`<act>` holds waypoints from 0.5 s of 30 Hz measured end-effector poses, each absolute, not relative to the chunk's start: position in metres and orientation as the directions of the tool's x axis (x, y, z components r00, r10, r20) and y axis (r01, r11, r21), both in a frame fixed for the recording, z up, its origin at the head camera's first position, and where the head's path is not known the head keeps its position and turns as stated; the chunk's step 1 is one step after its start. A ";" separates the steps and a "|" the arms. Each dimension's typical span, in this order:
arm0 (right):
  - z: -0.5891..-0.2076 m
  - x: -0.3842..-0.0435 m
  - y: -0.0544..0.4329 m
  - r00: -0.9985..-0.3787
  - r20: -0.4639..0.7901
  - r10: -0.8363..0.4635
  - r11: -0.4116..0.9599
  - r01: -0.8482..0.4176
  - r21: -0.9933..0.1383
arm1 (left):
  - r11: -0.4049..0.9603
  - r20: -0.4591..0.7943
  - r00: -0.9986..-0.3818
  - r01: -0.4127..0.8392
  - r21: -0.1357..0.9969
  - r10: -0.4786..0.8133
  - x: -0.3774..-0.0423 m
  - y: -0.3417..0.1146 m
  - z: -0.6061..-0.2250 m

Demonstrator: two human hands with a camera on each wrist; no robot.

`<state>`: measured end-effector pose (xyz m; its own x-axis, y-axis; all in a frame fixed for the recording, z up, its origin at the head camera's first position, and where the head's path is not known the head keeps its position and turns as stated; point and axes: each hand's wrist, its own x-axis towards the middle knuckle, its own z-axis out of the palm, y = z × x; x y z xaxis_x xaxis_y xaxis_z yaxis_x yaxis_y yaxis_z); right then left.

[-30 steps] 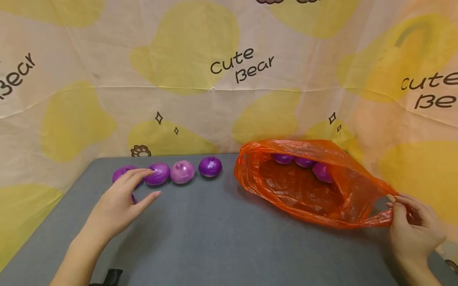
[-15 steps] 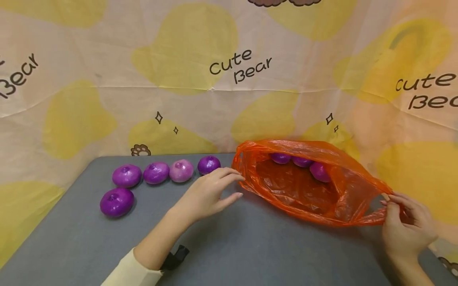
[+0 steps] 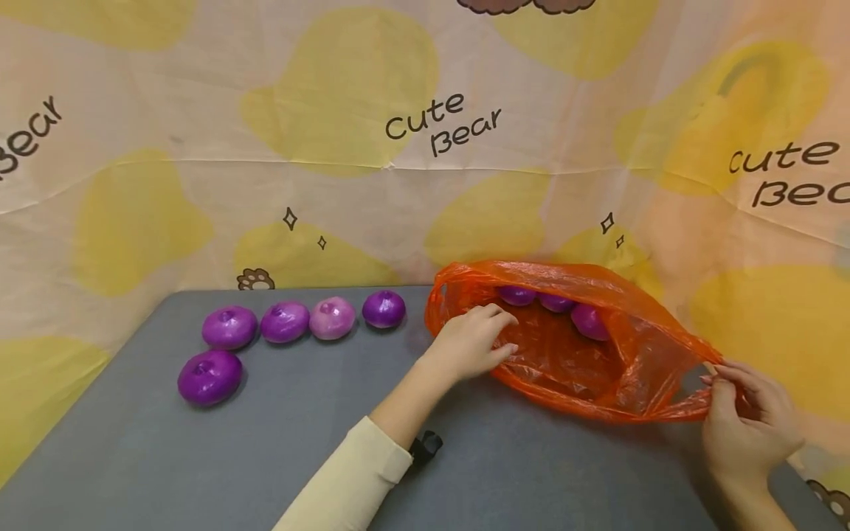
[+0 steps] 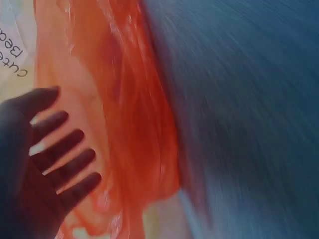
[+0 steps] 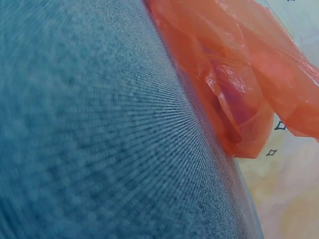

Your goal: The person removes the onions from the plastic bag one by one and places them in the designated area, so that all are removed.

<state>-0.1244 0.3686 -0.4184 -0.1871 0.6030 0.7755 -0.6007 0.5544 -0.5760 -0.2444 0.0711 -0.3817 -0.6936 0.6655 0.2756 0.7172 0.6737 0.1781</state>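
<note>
An orange plastic bag (image 3: 558,402) lies on its side with its mouth open toward me. Three purple onions (image 3: 589,322) show inside it, near its back. My left hand (image 3: 470,341) is at the left part of the bag's mouth, fingers apart and holding nothing. In the left wrist view the fingers of that hand (image 4: 65,159) are spread beside the orange plastic. At the right, my right hand (image 3: 753,424) pinches the bag's handle and draws it outward. The right wrist view shows the bag (image 5: 234,79) but not the hand.
Several purple onions stand on the grey table (image 3: 285,442) at the left: a row at the back ending in a dark onion (image 3: 384,310), and one onion (image 3: 209,377) nearer. A printed cloth (image 3: 358,88) hangs behind the table.
My left hand has moved right, from beside the onions at the left to the bag's mouth, with nothing in it. The right hand keeps its grip on the handle.
</note>
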 end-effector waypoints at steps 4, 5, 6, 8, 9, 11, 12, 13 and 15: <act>-0.422 -0.124 0.375 -0.205 0.775 0.598 0.530 -0.623 -0.575 | 0.719 0.213 -0.743 0.669 0.191 0.635 -0.255 0.099 -0.388; -0.424 -0.124 0.376 -0.214 0.775 0.595 0.528 -0.623 -0.577 | 0.726 0.200 -0.751 0.659 0.197 0.629 -0.258 0.104 -0.390; -0.427 -0.124 0.376 -0.221 0.773 0.594 0.524 -0.623 -0.581 | 0.733 0.187 -0.760 0.649 0.203 0.622 -0.262 0.108 -0.392; -0.431 -0.126 0.376 -0.233 0.775 0.587 0.518 -0.627 -0.581 | 0.743 0.172 -0.775 0.632 0.219 0.608 -0.269 0.116 -0.394; -0.432 -0.126 0.376 -0.235 0.778 0.582 0.523 -0.624 -0.580 | 0.747 0.166 -0.782 0.623 0.231 0.601 -0.273 0.120 -0.395; -0.433 -0.127 0.376 -0.236 0.784 0.574 0.520 -0.634 -0.572 | 0.751 0.162 -0.791 0.611 0.253 0.589 -0.282 0.128 -0.395; -0.433 -0.128 0.377 -0.233 0.786 0.573 0.516 -0.643 -0.567 | 0.748 0.163 -0.794 0.607 0.269 0.586 -0.286 0.133 -0.395; -0.432 -0.128 0.377 -0.231 0.788 0.570 0.514 -0.649 -0.562 | 0.744 0.165 -0.796 0.604 0.285 0.583 -0.291 0.137 -0.394; -0.429 -0.127 0.378 -0.221 0.792 0.569 0.522 -0.647 -0.556 | 0.742 0.155 -0.802 0.594 0.310 0.577 -0.298 0.146 -0.392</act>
